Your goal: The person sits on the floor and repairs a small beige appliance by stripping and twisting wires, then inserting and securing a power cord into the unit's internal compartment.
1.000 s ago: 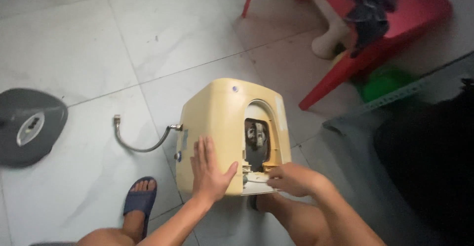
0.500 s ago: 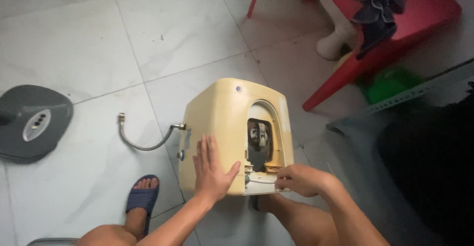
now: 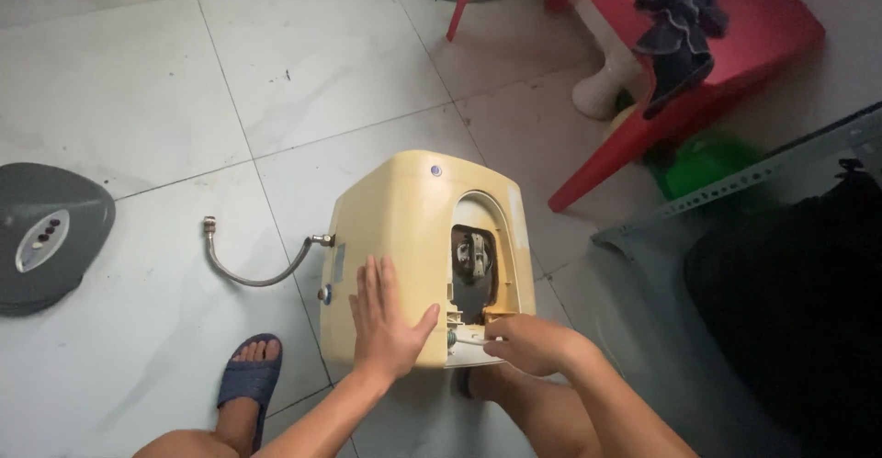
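A floor (image 3: 303,72) of pale marbled tiles with dark grout lines fills the head view, and on it, near the middle, lies a cream-yellow heater (image 3: 404,237) with rounded corners, its arched opening (image 3: 476,260) facing up and showing dark metal parts inside. The left hand (image 3: 386,316) lies flat on the heater's top face, fingers (image 3: 372,279) spread and extended, palm down, holding nothing. The right hand (image 3: 531,343) sits at the near edge of the opening with its fingers curled in, pinched around a small white part (image 3: 469,339) at the lower rim; how firmly it grips I cannot tell. A braided metal hose (image 3: 253,270) curves out from a fitting on the heater's left side and lies on the tiles. Further left, well apart, rests a dark grey round base (image 3: 46,237) with a light button panel. A foot in a blue sandal (image 3: 250,375) stands near the lower left of the heater. At upper right stands a red plastic chair (image 3: 735,45) with a dark cloth (image 3: 680,17) draped over it, a green thing (image 3: 703,164) under it, and a dark bag (image 3: 790,293) at the right edge.
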